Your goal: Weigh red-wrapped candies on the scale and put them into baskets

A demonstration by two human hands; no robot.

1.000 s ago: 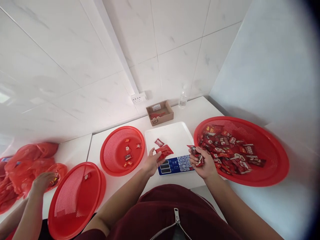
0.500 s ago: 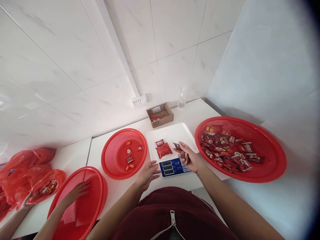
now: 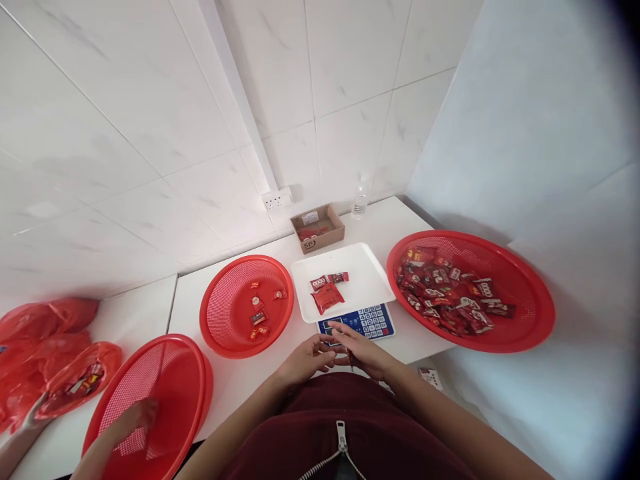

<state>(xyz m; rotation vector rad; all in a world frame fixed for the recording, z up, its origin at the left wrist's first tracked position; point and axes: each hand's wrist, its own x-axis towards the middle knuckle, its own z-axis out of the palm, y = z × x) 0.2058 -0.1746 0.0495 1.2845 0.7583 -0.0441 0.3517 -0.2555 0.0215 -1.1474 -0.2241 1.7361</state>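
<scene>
My left hand (image 3: pixel 307 359) and my right hand (image 3: pixel 369 353) meet in front of the digital scale (image 3: pixel 367 321), fingertips overlapping. The left fingers are spread, with nothing visible in them. Curled inward, my right hand keeps a small wrapped snack (image 3: pixel 351 361), mostly hidden by the fingers. On the scale's white pan (image 3: pixel 367 283) lie a larger red packet (image 3: pixel 327 297) and, touching or close behind it, small red and dark wrapped snacks (image 3: pixel 339 277). My hands partly cover the scale's display.
A red basket (image 3: pixel 530 300) heaped with wrapped snacks stands right, another (image 3: pixel 220 300) with several pieces left. A co-worker's hand (image 3: pixel 137 417) is inside a third basket (image 3: pixel 193 400), near red plastic bags (image 3: pixel 45 333). Behind stand a cardboard box (image 3: pixel 325 233) and a bottle (image 3: pixel 359 202).
A dark red snack from my right hand now lies on the pan. Both hands have come together nearer my body. The co-worker's hand has moved lower in the basket.
</scene>
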